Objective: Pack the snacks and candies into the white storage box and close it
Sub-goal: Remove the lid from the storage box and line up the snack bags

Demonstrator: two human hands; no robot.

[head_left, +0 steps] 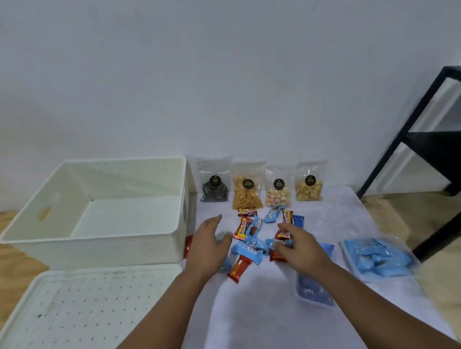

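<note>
Both hands point(255, 243) hover over scattered candies point(249, 250) beside the white box point(98, 236).

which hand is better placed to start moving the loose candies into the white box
Left. The left hand hovers open at the candy pile's left edge, right beside the open white box. The right hand is on the pile's far side, farther from the box.

Empty white box point(98, 236), both hands point(211, 249) over candies point(249, 250), open
</note>
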